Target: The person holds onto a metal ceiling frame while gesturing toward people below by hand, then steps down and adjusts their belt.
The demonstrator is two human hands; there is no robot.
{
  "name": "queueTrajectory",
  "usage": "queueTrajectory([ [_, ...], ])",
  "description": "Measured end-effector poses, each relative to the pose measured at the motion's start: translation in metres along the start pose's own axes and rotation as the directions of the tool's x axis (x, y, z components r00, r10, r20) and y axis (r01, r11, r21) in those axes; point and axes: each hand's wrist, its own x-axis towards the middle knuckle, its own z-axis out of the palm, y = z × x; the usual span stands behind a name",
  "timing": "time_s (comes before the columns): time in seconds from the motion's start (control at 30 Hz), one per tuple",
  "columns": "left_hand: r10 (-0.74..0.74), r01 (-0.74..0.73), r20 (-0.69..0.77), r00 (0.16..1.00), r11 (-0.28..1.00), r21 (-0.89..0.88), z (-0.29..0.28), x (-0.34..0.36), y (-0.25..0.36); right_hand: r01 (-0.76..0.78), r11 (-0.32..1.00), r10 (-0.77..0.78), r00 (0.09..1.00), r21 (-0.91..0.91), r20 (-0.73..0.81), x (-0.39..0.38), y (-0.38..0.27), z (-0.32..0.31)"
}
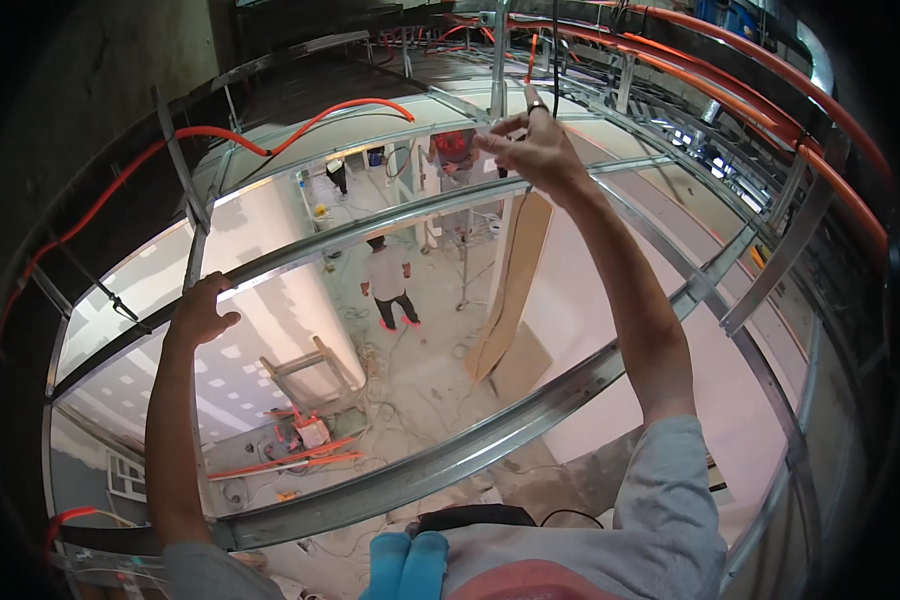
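My left hand (200, 312) rests on a metal ceiling channel (370, 222). Its fingers curl over the channel and its thumb sticks out to the right. Raised farther forward, my right hand (538, 150) has its fingers apart, several pointing left and one pointing up. I see nothing held in it. Just above that upper fingertip is a thin orange strip (532, 58); whether they touch I cannot tell. A ring shows on one finger. Close by stand an upright metal hanger (498, 65) and a hanging black cable (556, 60). A wider metal channel (470, 445) crosses nearer my body.
Orange conduit (340, 104) loops at the far left, and thicker orange pipes (760, 90) run upper right. Through the frame, far below, a person (388, 275) stands on the floor near a wooden frame (310, 378) and tools. Another person (454, 150) is farther off. Plasterboard walls (270, 250) rise below.
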Motion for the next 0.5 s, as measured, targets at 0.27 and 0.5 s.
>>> queueTrajectory([
  [0.27,0.011,-0.011,0.001,1.0,1.0,-0.016,0.001,-0.001,0.0,-0.016,0.995,0.02,0.999,-0.096,0.048,-0.005,0.006,-0.003],
  [0.5,-0.002,0.002,0.005,1.0,1.0,-0.005,-0.004,-0.001,0.009,0.131,0.921,0.002,0.939,-0.366,0.343,-0.039,0.099,0.026],
])
